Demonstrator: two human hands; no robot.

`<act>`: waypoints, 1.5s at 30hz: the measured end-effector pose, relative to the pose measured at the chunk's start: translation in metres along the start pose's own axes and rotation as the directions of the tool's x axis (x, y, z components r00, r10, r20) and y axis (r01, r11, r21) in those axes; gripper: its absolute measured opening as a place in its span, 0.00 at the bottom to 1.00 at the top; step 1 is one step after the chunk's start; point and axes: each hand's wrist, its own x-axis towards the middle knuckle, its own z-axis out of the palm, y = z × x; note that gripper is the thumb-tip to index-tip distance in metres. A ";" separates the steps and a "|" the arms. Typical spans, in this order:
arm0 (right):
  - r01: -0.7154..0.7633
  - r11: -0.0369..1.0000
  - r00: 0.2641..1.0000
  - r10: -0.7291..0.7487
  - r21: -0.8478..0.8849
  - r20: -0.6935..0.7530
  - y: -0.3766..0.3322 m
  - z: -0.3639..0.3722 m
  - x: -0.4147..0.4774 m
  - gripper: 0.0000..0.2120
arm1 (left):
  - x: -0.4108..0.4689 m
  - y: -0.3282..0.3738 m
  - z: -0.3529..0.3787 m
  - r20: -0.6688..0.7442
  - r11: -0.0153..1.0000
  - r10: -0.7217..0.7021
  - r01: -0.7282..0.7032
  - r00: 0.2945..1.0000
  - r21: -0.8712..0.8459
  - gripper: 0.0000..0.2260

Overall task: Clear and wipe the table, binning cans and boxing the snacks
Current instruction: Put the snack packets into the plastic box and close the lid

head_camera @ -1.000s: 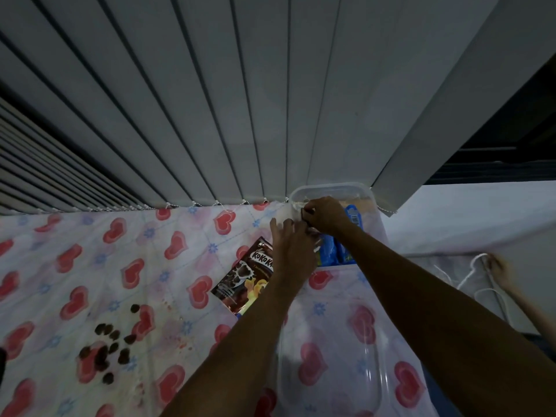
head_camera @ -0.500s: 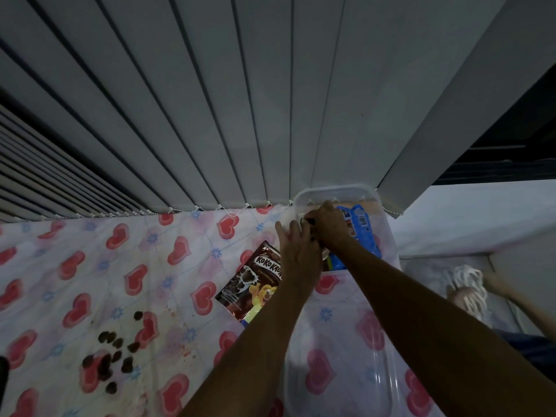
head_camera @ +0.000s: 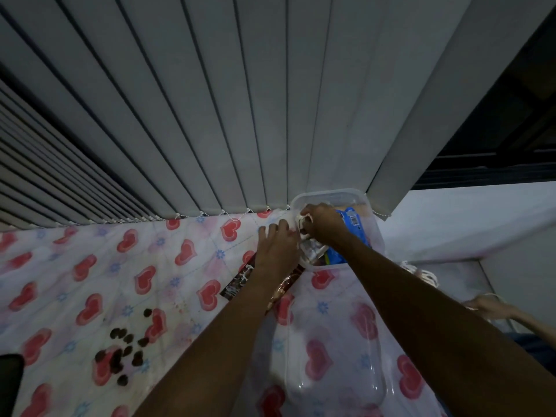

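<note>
A clear plastic box [head_camera: 331, 194] stands at the table's far right corner, against the blinds. A blue snack pack [head_camera: 350, 221] lies inside it. My right hand [head_camera: 320, 224] is inside the box, its fingers pinched on a small snack packet [head_camera: 313, 251] with a white edge and a shiny wrapper. My left hand [head_camera: 278, 248] rests against the box's left wall, with the fingers spread and nothing in them. A brown Koko Krunch pack [head_camera: 237, 282] lies on the heart-print tablecloth [head_camera: 144, 266], mostly hidden by my left wrist.
The box's clear lid [head_camera: 334, 374] lies on the cloth near me. Spilled brown cereal pieces [head_camera: 126, 353] sit at the front left. A dark object [head_camera: 10, 383] shows at the left edge. Another person's hand [head_camera: 487, 305] holds white cord beyond the table's right side.
My right hand has gone deeper into the box with the small packet. My left wrist now covers more of the Koko Krunch pack. The other person's hand has moved lower right.
</note>
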 end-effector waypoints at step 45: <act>-0.315 0.878 0.949 0.298 0.361 0.105 -0.120 0.042 -0.073 0.18 | -0.053 -0.144 -0.006 0.263 0.683 -0.190 0.319 0.946 -0.657 0.35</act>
